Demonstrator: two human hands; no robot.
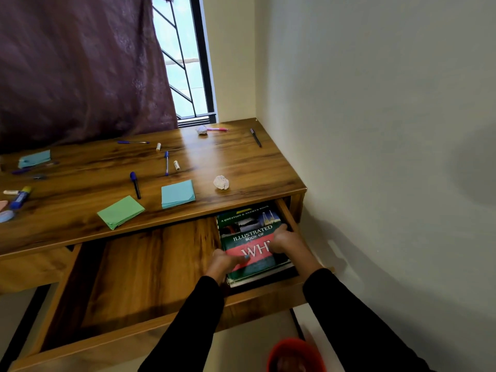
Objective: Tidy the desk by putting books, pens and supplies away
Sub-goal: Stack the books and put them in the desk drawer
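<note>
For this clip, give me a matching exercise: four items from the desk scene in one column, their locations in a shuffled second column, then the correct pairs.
Items
1. illustrated book
2. green paper pad
3. black pen
4. red bin

Places
A. on the floor, below the open drawer
B. at the desk's front edge, left of the turquoise pad
C. inside the drawer, under both hands: left hand, right hand
D. near the desk's far right corner

Pairs: 1-C, 2-B, 3-D, 4-A
</note>
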